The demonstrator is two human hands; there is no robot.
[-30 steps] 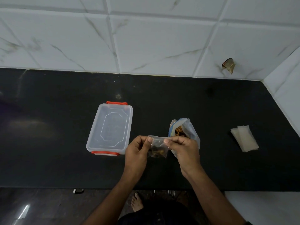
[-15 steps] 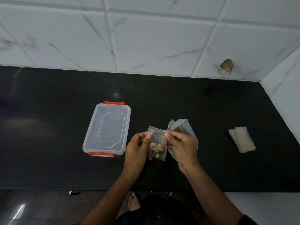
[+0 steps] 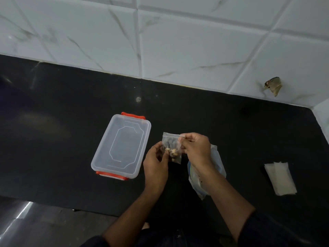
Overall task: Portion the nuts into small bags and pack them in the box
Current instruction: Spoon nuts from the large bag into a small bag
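Fingers of the right hand pinch the small bag at centre frame; the left hand grips its side. Light, limp and slippery, it is best held by the sealed top edge.

Small bag of nuts between both hands

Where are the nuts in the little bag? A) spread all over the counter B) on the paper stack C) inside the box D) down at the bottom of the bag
D: the nuts sit low in the little bag, which both hands hold above the counter; the box has its lid on.
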